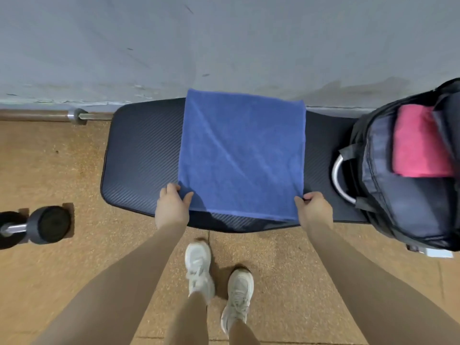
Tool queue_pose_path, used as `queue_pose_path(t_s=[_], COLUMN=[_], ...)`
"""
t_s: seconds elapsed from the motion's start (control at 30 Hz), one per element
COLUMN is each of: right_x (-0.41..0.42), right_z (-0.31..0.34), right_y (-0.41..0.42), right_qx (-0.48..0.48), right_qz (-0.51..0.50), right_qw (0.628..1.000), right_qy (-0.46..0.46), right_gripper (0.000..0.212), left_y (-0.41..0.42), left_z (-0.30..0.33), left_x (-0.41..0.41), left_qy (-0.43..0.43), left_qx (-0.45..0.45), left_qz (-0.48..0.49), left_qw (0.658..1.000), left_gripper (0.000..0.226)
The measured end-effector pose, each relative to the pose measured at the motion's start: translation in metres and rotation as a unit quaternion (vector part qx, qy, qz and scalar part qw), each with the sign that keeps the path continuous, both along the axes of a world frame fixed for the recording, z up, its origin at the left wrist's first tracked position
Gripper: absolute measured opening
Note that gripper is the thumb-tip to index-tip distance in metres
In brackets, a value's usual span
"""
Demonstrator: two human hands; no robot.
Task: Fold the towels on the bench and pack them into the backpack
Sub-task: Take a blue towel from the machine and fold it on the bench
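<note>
- The left grip [174, 200] is closed on the near left corner of the blue towel [241, 155], with the thumb laid on top of the cloth and the fingers curled at its edge.
- The right grip [314, 207] is pinched shut on the near right corner of the same towel.
- The blue towel is spread flat across the middle of the tabletop [142, 155], its far edge reaching the base of the grey wall [224, 41] and its near edge held just inside the tabletop's front edge.
- A black backpack [408, 200] is placed at the right end of the tabletop, lying open, well apart from the towel.
- A folded pink towel [418, 143] is seen inside the backpack's open compartment.
- A dumbbell [42, 225] is lying on the brown floor [62, 165] to the left of the tabletop.
- A metal bar [77, 116] is lying along the foot of the wall, at far left.
- Two white shoes [199, 267] are planted on the floor between the forearms.
</note>
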State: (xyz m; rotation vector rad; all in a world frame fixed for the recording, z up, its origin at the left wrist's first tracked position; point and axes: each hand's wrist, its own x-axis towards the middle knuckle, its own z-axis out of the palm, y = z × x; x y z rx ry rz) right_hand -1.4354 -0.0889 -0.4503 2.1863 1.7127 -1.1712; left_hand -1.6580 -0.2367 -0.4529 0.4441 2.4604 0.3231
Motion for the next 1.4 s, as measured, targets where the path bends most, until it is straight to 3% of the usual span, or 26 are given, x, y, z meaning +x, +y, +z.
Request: queue_pose_path(t_s=[0.23, 0.37, 0.43, 0.57, 0.73, 0.8, 0.83, 0.9, 0.97, 1.03, 1.1, 1.2, 1.4], right_x=[0.010, 0.006, 0.003, -0.001, 0.006, 0.009, 0.010, 0.005, -0.012, -0.040, -0.067, -0.079, 0.005], right_z=[-0.002, -0.003, -0.001, 0.007, 0.009, 0.009, 0.008, 0.005, -0.002, -0.018, -0.036, -0.065, -0.073], right_y=[-0.016, -0.024, -0.027, -0.035, -0.043, -0.049, -0.053, -0.063, -0.074, -0.090, -0.106, -0.115, -0.092], right_qx=[-0.023, 0.004, 0.027, 0.040, -0.021, -0.032, 0.000, 0.142, 0.237, 0.252, 0.276, 0.297, 0.328], right_qz=[-0.047, -0.044, -0.062, -0.127, -0.158, -0.107, -0.038, 0.147, 0.310, 0.441, 0.527, 0.571, 0.537], right_qw=[0.998, 0.999, 0.996, 0.982, 0.983, 0.993, 0.999, 0.974, 0.920, 0.861, 0.803, 0.765, 0.773], right_qy=[0.024, 0.030, 0.066, 0.131, 0.090, 0.022, -0.039, -0.100, -0.036, 0.017, 0.032, -0.006, -0.085], right_gripper=[0.029, 0.012, 0.007, 0.024, 0.038, 0.053, 0.060, 0.064, 0.062, 0.066, 0.078, 0.092, 0.091], left_y=[0.004, -0.008, -0.016, -0.025, -0.035, -0.046, -0.053, -0.064, -0.062, -0.050, -0.039, -0.044, -0.058], left_z=[-0.004, -0.004, -0.008, -0.006, -0.003, -0.002, -0.002, -0.001, -0.002, -0.013, -0.031, -0.060, -0.066], left_x=[-0.018, -0.025, -0.030, -0.037, -0.042, -0.044, -0.044, -0.041, -0.033, -0.024, -0.017, -0.022, -0.037], left_qy=[-0.027, -0.064, -0.111, -0.200, -0.223, -0.203, -0.159, 0.011, 0.156, 0.153, 0.125, 0.141, 0.165], left_qx=[0.042, 0.062, 0.095, 0.149, 0.143, 0.102, 0.064, 0.004, 0.058, 0.122, 0.129, 0.087, 0.085], left_qz=[0.069, 0.078, 0.134, 0.237, 0.207, 0.161, 0.121, 0.003, -0.157, -0.317, -0.429, -0.493, -0.553], left_qw=[0.996, 0.993, 0.980, 0.939, 0.942, 0.961, 0.978, 1.000, 0.974, 0.928, 0.885, 0.854, 0.812], left_gripper=[0.021, 0.016, 0.017, 0.016, 0.013, 0.008, 0.019, 0.034, 0.048, 0.056, 0.058, 0.077, 0.099])
